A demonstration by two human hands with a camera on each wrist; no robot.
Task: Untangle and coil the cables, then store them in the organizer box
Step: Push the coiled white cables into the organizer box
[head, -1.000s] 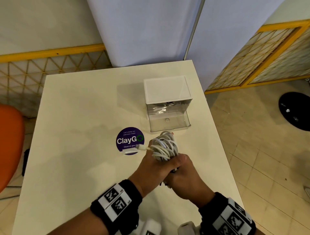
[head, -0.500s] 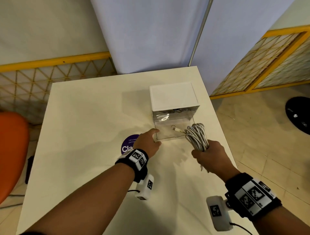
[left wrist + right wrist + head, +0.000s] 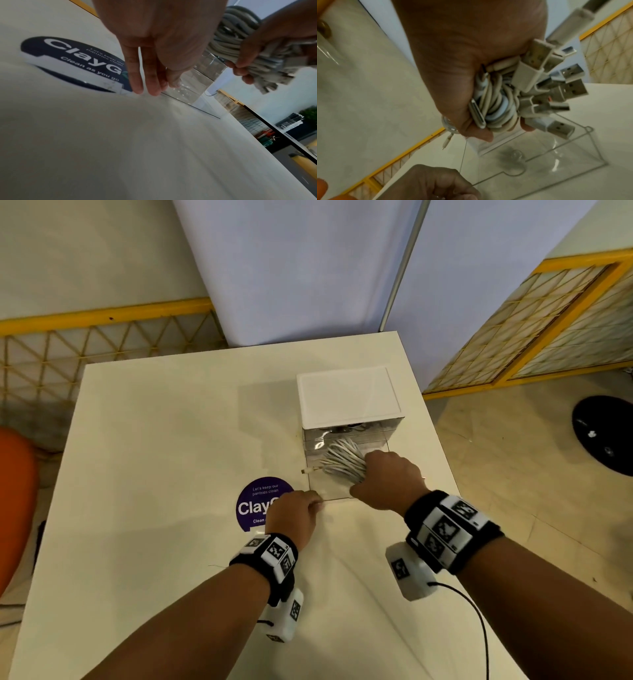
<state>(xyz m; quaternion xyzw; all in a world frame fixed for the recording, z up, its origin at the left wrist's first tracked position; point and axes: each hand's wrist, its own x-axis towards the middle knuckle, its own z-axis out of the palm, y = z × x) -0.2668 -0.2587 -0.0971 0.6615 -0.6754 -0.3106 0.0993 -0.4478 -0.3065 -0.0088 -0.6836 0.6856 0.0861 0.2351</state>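
Note:
The organizer box (image 3: 347, 398) has a white top, and its clear drawer (image 3: 334, 496) is pulled out toward me. My right hand (image 3: 363, 470) grips a coiled bundle of white cables (image 3: 339, 460) just above the open drawer. In the right wrist view several USB plugs (image 3: 566, 89) stick out of the cable bundle (image 3: 496, 105) in my right hand (image 3: 496, 128), with the clear drawer (image 3: 556, 155) below. My left hand (image 3: 317, 501) pinches the drawer's front left corner. In the left wrist view the fingertips of that hand (image 3: 157, 86) touch the table beside the clear drawer (image 3: 197, 83).
A round purple ClayGo sticker (image 3: 253, 505) lies on the white table (image 3: 154, 474) left of the drawer. The table's right edge runs close past the box. An orange chair (image 3: 13, 491) stands at the left, and a black round object (image 3: 603, 433) lies on the floor at the right.
One second ago both hands held the bundle near me. The left hand let go and went to the drawer's corner. The right hand carried the cables forward and over the drawer.

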